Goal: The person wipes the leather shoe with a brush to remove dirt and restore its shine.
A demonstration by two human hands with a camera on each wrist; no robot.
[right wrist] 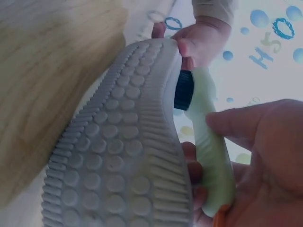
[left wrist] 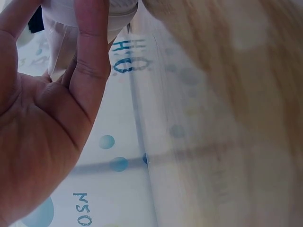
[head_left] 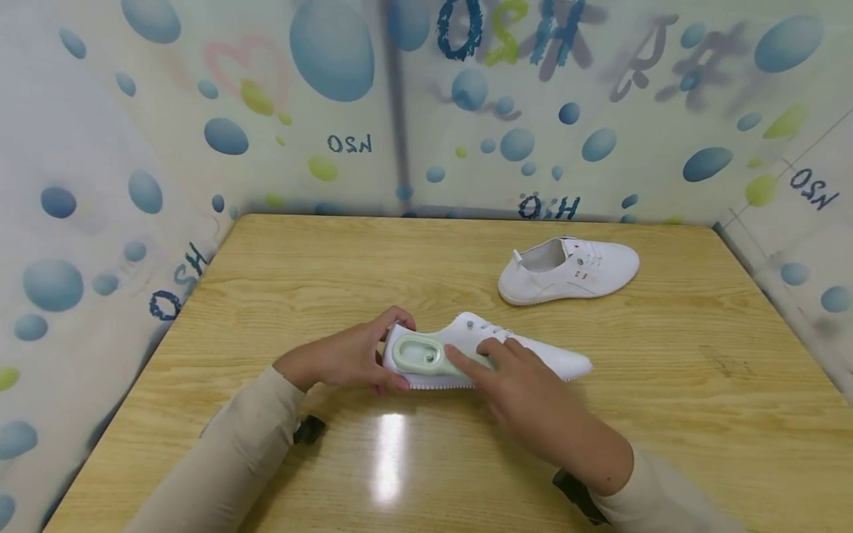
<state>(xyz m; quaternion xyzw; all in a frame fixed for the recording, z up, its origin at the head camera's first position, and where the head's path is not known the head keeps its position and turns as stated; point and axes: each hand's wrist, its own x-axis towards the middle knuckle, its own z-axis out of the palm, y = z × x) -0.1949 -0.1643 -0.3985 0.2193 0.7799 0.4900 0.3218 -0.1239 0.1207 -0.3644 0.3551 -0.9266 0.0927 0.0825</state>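
A white lace-up shoe (head_left: 549, 357) is held over the wooden table with its toe to the right. My left hand (head_left: 349, 359) grips its heel, thumb below and fingers above. In my right hand (head_left: 533, 392) is a light green brush (head_left: 418, 354) with an oval hollow in its head. The brush head overlaps the heel side of the shoe in the head view. From the right wrist, dark bristles (right wrist: 184, 90) face the shoe's side, and the studded sole (right wrist: 113, 161) is turned toward the camera. An orange bit (right wrist: 221, 217) shows at the handle's end.
A second white shoe (head_left: 600, 266) stands farther back on the wooden table (head_left: 320, 259), toe to the right. Walls (head_left: 426, 111) printed with blue bubbles and letters close off the back and sides. Dark bands sit near both sleeves.
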